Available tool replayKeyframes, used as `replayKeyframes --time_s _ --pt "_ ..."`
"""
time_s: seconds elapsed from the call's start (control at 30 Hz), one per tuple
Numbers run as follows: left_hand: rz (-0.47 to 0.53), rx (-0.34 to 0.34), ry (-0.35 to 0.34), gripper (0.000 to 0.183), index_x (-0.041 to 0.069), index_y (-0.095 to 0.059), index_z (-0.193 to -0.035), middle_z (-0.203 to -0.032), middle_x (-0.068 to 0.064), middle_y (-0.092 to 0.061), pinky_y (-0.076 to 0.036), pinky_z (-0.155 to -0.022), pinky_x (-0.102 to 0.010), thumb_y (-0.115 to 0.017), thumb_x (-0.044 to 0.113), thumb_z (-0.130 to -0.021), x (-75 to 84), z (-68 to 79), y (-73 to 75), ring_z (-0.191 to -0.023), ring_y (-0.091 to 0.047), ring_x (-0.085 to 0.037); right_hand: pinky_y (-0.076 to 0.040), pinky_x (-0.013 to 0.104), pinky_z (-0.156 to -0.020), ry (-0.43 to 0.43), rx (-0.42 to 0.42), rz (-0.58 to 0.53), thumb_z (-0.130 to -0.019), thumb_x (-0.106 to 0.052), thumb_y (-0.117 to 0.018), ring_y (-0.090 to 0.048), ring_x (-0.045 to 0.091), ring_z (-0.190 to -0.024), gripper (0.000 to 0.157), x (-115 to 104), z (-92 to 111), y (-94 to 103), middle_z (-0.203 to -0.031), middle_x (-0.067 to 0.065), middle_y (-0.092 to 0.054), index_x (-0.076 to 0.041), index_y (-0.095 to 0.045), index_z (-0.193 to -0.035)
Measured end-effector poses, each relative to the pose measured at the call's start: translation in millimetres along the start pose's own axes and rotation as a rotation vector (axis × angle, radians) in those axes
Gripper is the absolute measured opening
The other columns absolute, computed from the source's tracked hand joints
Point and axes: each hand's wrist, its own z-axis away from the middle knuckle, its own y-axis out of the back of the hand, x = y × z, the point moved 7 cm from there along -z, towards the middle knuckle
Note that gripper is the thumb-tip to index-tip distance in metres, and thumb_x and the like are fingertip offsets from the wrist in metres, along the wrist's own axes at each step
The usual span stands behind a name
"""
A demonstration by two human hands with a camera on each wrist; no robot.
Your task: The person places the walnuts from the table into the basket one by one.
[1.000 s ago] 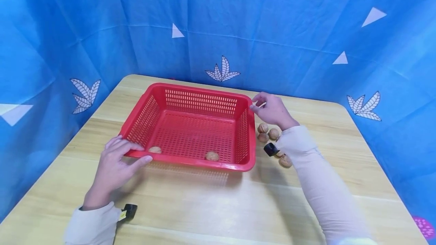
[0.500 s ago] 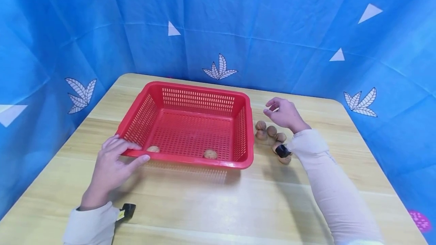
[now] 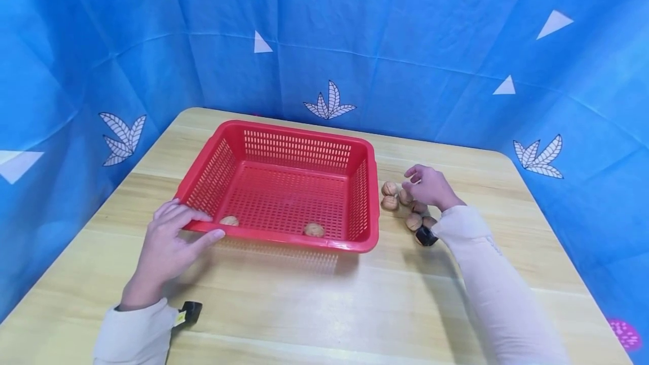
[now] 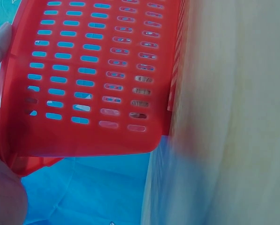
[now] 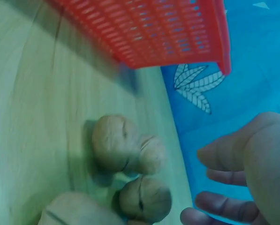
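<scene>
A red plastic basket [image 3: 289,185] with slotted walls stands on the table. At its near left corner my left hand [image 3: 164,249] grips the rim [image 4: 6,93], fingers over the top and thumb along the front. Two walnuts [image 3: 314,230] lie inside, by the near wall. To the right of the basket is a loose group of several walnuts [image 3: 389,203]. Over that group hovers my right hand [image 3: 431,187], fingers slightly bent and apart, holding nothing. In the right wrist view its fingertips [image 5: 208,157] are apart from the nearest walnut [image 5: 145,199].
The light wooden table [image 3: 304,308] ends at a blue curtain [image 3: 405,44] with white leaf and triangle prints, behind and at both sides. Black wrist cameras sit at both cuffs; the right one [image 3: 426,235] covers part of the walnut group.
My right hand has left the basket's right rim, moving right and nearer to me, down over the walnuts. The left hand keeps its hold on the basket, which stays put.
</scene>
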Motion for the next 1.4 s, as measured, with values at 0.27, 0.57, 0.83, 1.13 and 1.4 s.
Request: replayKeyframes --time_s 0.27,0.57,0.83,1.13,1.4 --pt "0.004 -0.007 0.002 0.035 0.006 -0.069 -0.086 -0.089 -0.011 -0.070 -0.033 -0.097 -0.048 -0.089 0.017 -0.061 0.0 -0.4 0.1 -0.090 -0.056 -0.024 -0.045 0.048 -0.086 -0.011 -0.128 0.009 -0.092 -0.021 -0.061 -0.056 0.036 -0.099 0.042 14 1 -18.9 -0.114 0.024 -0.057 0.003 -0.050 -0.123" --pt "0.006 -0.006 0.002 0.034 0.006 -0.068 -0.086 -0.089 -0.010 -0.070 -0.034 -0.095 -0.048 -0.089 0.016 -0.061 2.3 -1.5 0.7 -0.090 -0.056 -0.024 -0.046 0.038 -0.076 -0.051 -0.155 -0.088 -0.090 -0.015 -0.060 -0.056 0.028 -0.085 0.040 19 2 -28.6 -0.099 0.017 -0.061 0.004 -0.048 -0.123" --pt "0.001 -0.002 0.006 0.034 0.006 -0.068 -0.085 -0.088 -0.010 -0.070 -0.034 -0.095 -0.048 -0.089 0.018 -0.061 1.0 -1.3 0.9 -0.089 -0.057 -0.025 -0.046 0.042 -0.082 -0.062 -0.142 -0.052 -0.091 -0.017 -0.061 -0.056 0.030 -0.090 0.041 21 0 -25.8 -0.102 0.017 -0.061 0.002 -0.048 -0.126" --pt "0.002 -0.001 0.003 0.034 0.006 -0.069 -0.086 -0.088 -0.010 -0.070 -0.034 -0.093 -0.048 -0.089 0.018 -0.061 0.5 -1.2 1.3 -0.090 -0.056 -0.024 -0.047 0.042 -0.076 0.031 -0.051 0.052 -0.088 -0.019 -0.065 -0.058 0.028 -0.083 0.040 12 -5 -6.5 -0.097 0.015 -0.060 0.001 -0.055 -0.121" --pt "0.008 0.005 -0.012 0.034 0.007 -0.069 -0.085 -0.087 -0.008 -0.070 -0.034 -0.094 -0.047 -0.089 0.018 -0.060 0.1 -0.4 0.1 -0.088 -0.056 -0.021 -0.045 0.043 -0.077 0.054 -0.007 0.057 -0.088 -0.019 -0.065 -0.055 0.027 -0.080 0.038 -3 0 6.0 -0.099 0.015 -0.059 0.000 -0.056 -0.119"
